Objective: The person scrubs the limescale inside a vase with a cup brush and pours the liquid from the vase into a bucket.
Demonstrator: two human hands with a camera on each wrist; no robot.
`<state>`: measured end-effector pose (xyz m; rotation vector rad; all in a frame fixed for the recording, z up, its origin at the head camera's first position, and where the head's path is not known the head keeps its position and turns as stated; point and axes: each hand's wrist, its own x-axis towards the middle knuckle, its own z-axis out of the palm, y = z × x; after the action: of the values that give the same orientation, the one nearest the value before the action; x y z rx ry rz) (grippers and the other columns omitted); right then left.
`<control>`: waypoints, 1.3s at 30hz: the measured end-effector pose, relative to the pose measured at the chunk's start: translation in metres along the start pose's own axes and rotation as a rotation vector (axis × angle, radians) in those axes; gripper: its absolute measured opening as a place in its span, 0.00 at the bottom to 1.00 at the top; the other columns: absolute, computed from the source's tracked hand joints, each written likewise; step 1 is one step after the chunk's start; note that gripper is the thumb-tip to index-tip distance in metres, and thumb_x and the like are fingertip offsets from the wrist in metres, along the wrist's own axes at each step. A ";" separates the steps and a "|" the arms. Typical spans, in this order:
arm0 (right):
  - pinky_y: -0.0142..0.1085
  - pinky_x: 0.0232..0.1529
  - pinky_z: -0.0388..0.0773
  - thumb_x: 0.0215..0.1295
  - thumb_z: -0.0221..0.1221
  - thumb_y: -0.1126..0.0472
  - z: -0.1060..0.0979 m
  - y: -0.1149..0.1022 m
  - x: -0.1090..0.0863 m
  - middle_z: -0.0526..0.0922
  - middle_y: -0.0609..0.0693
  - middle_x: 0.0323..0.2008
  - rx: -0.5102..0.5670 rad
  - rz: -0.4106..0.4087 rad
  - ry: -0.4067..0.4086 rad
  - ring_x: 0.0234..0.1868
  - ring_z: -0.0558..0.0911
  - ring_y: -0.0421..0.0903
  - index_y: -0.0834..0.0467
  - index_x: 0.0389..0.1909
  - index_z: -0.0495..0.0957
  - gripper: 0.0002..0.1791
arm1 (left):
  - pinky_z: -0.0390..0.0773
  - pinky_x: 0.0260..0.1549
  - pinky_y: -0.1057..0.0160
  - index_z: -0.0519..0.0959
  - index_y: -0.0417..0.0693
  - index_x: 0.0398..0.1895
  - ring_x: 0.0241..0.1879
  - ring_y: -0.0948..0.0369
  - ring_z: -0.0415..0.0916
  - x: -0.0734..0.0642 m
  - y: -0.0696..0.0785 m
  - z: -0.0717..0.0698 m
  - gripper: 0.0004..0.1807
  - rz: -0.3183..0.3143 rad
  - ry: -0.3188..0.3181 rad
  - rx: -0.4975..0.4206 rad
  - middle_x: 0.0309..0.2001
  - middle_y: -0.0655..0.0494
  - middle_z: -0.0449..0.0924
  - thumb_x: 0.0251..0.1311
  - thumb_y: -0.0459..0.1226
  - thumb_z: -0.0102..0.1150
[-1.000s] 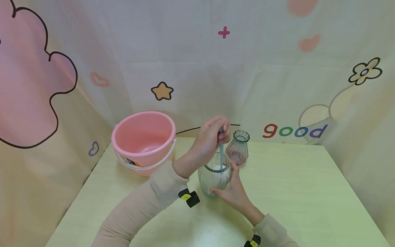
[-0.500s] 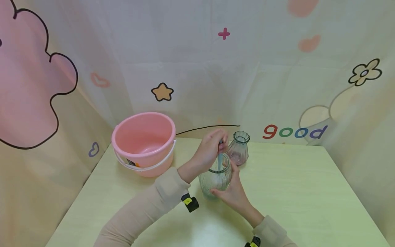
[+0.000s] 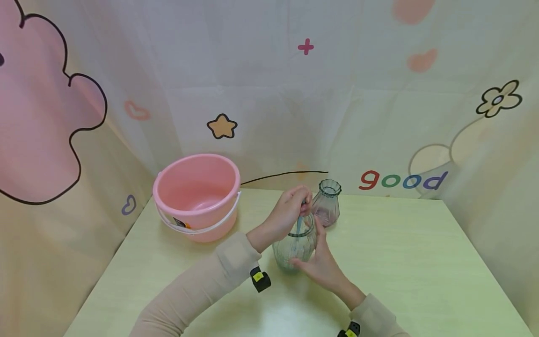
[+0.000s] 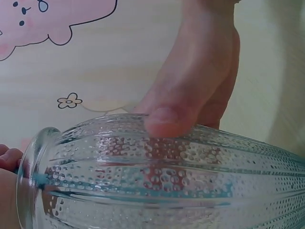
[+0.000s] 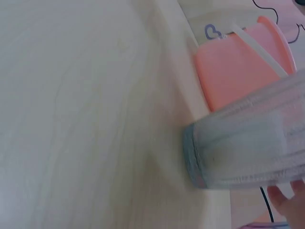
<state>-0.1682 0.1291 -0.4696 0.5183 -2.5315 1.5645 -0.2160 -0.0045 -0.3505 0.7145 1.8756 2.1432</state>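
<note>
My left hand curls round the top of a thin blue handle, which looks like a bottle brush. The handle goes down through the mouth of a clear ribbed glass vase. A pale, sponge-like mass shows dimly through the glass in the right wrist view. My right hand grips the vase from the right, thumb in front and fingers behind. In the left wrist view, that hand's thumb presses the dimpled glass, and the blue handle runs along inside. The vase stands nearly upright on the table, by its look.
Behind the right hand stands a smaller glass vase, purplish below and greenish at its rim. A pink bucket with a white handle is at the back left. A printed curtain hangs behind the pale wooden table.
My left hand has moved down toward the vase's mouth, pushing the blue handle deeper. The white mass near the rim has gone lower. My right hand keeps its hold, nearly still.
</note>
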 end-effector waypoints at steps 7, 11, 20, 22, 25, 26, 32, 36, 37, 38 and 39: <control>0.61 0.57 0.61 0.53 0.65 0.63 -0.024 0.012 0.008 0.40 0.57 0.71 0.076 -0.068 -0.194 0.70 0.46 0.61 0.49 0.71 0.33 0.55 | 0.58 0.27 0.62 0.60 0.43 0.23 0.21 0.59 0.54 0.000 0.005 -0.001 0.15 -0.012 -0.027 -0.019 0.19 0.55 0.55 0.69 0.36 0.30; 0.63 0.59 0.56 0.56 0.63 0.62 -0.034 0.013 0.016 0.31 0.55 0.71 0.128 -0.062 -0.323 0.70 0.42 0.61 0.45 0.70 0.29 0.56 | 0.58 0.28 0.63 0.60 0.43 0.23 0.21 0.59 0.53 0.001 0.014 0.000 0.15 -0.017 -0.036 -0.042 0.19 0.55 0.55 0.69 0.36 0.29; 0.63 0.60 0.50 0.54 0.63 0.62 -0.041 0.009 0.026 0.25 0.47 0.71 0.177 -0.015 -0.407 0.71 0.36 0.59 0.42 0.70 0.26 0.59 | 0.56 0.26 0.66 0.58 0.42 0.21 0.20 0.62 0.52 0.003 0.050 0.003 0.14 0.102 -0.048 -0.152 0.19 0.56 0.54 0.66 0.34 0.32; 0.63 0.61 0.51 0.53 0.64 0.62 -0.040 0.009 0.027 0.26 0.48 0.71 0.179 -0.016 -0.398 0.71 0.38 0.58 0.44 0.70 0.27 0.59 | 0.57 0.26 0.66 0.58 0.42 0.21 0.20 0.62 0.52 0.003 0.060 0.004 0.13 0.129 -0.050 -0.164 0.18 0.57 0.53 0.66 0.34 0.32; 0.63 0.61 0.51 0.51 0.66 0.61 -0.038 0.011 0.028 0.37 0.53 0.72 0.174 -0.001 -0.383 0.70 0.44 0.57 0.46 0.71 0.30 0.59 | 0.57 0.26 0.65 0.57 0.42 0.21 0.20 0.61 0.52 0.002 0.075 0.006 0.14 0.162 -0.056 -0.180 0.18 0.57 0.53 0.66 0.33 0.31; 0.63 0.61 0.51 0.51 0.66 0.61 -0.038 0.012 0.028 0.41 0.55 0.71 0.171 0.003 -0.378 0.70 0.47 0.57 0.46 0.71 0.32 0.58 | 0.57 0.26 0.65 0.57 0.42 0.21 0.19 0.61 0.52 0.001 0.079 0.007 0.14 0.169 -0.059 -0.178 0.18 0.57 0.53 0.66 0.33 0.31; 0.64 0.61 0.50 0.48 0.67 0.63 -0.034 0.015 0.027 0.51 0.58 0.67 0.214 0.016 -0.356 0.67 0.54 0.56 0.46 0.69 0.37 0.56 | 0.57 0.25 0.66 0.58 0.42 0.20 0.19 0.62 0.52 0.003 0.085 0.012 0.14 0.172 -0.066 -0.194 0.18 0.57 0.53 0.66 0.32 0.31; 0.64 0.61 0.49 0.48 0.67 0.64 -0.032 0.015 0.025 0.52 0.57 0.65 0.237 0.038 -0.331 0.66 0.56 0.55 0.46 0.66 0.40 0.53 | 0.55 0.24 0.66 0.58 0.42 0.20 0.19 0.62 0.51 0.003 0.079 0.014 0.14 0.163 -0.060 -0.194 0.17 0.58 0.53 0.65 0.31 0.31; 0.64 0.61 0.49 0.47 0.67 0.64 -0.031 0.015 0.025 0.51 0.57 0.66 0.245 0.035 -0.329 0.66 0.55 0.55 0.46 0.66 0.40 0.53 | 0.55 0.23 0.66 0.58 0.43 0.20 0.18 0.62 0.51 0.003 0.078 0.014 0.14 0.159 -0.059 -0.191 0.17 0.58 0.53 0.65 0.31 0.31; 0.64 0.61 0.49 0.47 0.67 0.64 -0.031 0.015 0.025 0.50 0.58 0.67 0.251 0.028 -0.326 0.67 0.55 0.55 0.46 0.66 0.40 0.53 | 0.54 0.23 0.66 0.58 0.43 0.20 0.18 0.62 0.51 0.003 0.076 0.015 0.13 0.157 -0.057 -0.193 0.17 0.58 0.53 0.65 0.31 0.32; 0.63 0.61 0.49 0.48 0.67 0.65 -0.030 0.015 0.024 0.50 0.58 0.68 0.256 0.019 -0.324 0.67 0.55 0.55 0.45 0.66 0.39 0.53 | 0.54 0.23 0.66 0.58 0.43 0.20 0.18 0.63 0.51 0.003 0.074 0.015 0.13 0.155 -0.055 -0.191 0.17 0.58 0.53 0.65 0.31 0.32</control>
<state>-0.1985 0.1567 -0.4620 0.8435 -2.5707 1.9691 -0.1998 -0.0027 -0.2766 0.8919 1.6088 2.3307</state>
